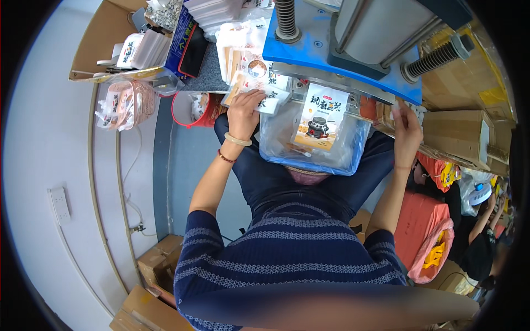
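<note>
My left hand closes its fingers on a printed plastic packet at the front edge of the worktop. More flat printed packets lie fanned out just beyond it. My right hand is raised at the right front corner of a blue press machine. Its fingers are drawn together by the press's edge, and whatever lies between them is too small to make out. Between my hands, a blue-rimmed clear tray rests over my lap. A white printed pouch with a stone-mill picture lies face up on it.
At the left stand an open carton of stacked packs, a pink basket and a red bucket. A black phone lies on the worktop. Cardboard boxes and a red sack crowd the right, where another person's arm shows.
</note>
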Motion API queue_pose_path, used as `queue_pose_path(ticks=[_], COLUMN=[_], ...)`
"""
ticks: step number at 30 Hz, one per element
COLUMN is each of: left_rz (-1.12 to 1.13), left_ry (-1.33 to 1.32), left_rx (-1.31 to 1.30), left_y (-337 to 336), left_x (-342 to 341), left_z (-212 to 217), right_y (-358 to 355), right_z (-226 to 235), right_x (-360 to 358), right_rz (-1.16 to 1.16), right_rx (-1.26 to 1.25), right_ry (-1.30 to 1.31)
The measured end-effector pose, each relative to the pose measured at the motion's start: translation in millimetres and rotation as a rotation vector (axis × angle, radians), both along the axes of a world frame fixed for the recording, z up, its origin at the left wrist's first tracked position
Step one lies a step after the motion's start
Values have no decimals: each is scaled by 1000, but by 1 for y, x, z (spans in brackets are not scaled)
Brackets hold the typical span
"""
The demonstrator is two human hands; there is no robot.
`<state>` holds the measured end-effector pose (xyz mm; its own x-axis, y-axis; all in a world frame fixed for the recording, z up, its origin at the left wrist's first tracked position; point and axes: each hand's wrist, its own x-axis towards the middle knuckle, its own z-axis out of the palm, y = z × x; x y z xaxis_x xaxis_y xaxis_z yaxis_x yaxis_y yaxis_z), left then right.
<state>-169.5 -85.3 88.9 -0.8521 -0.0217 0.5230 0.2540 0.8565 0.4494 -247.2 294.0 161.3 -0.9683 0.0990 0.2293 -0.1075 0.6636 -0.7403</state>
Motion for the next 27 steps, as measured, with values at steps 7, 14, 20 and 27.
queue_pose_path(ticks=[7, 14, 20, 27], left_rz=[-44, -195, -562, -336], left_ry=[-389, -485, -1179, -1175], left_rx=[733, 792, 947, 1721], left_y=[37, 64, 52, 84], left_x=[9, 8, -1, -51], left_z=[45, 78, 49, 31], right_y=[-89, -111, -90, -40], right_z=[21, 69, 43, 14], right_x=[64, 36, 13, -2], right_rz=[460, 675, 939, 110], right_rx=[-203, -118, 109, 703], right_ry=[-78, 243, -123, 9])
